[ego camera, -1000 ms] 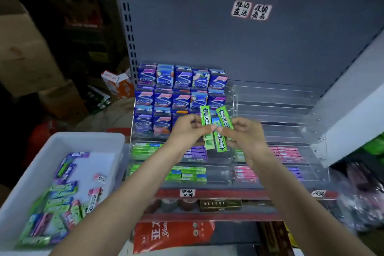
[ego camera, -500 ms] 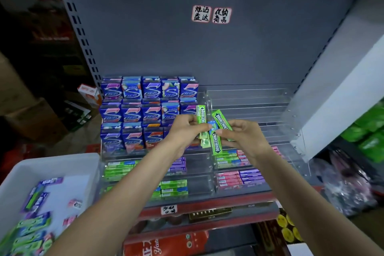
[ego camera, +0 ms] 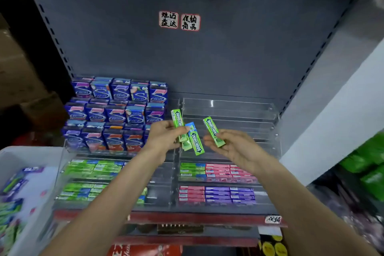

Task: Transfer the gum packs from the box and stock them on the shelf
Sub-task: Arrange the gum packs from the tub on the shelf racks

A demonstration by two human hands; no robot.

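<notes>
My left hand [ego camera: 165, 138] grips a small fan of green Doublemint gum packs [ego camera: 194, 140] in front of the clear acrylic display rack [ego camera: 228, 108]. My right hand [ego camera: 234, 145] pinches a single green gum pack [ego camera: 214, 132], held a little apart to the right of the fan. Both hands hover over the rack's upper tiers on the right side. The white box [ego camera: 20, 151] with several loose gum packs [ego camera: 10, 210] sits at the lower left. Lower rack rows hold green gum packs [ego camera: 91, 169], pink gum packs [ego camera: 226, 171] and purple gum packs [ego camera: 228, 194].
Blue and purple gum cartons [ego camera: 116, 114] are stacked on the rack's left side. The grey shelf back panel [ego camera: 187, 58] carries two handwritten labels [ego camera: 179, 20]. A red shelf edge [ego camera: 187, 217] runs below. A white wall [ego camera: 336, 110] stands to the right, with green bags [ego camera: 367, 164] beside it.
My right hand has pulled one green pack out of the bunch and moved it right. The view has shifted right and closer, so the white box slid to the left edge.
</notes>
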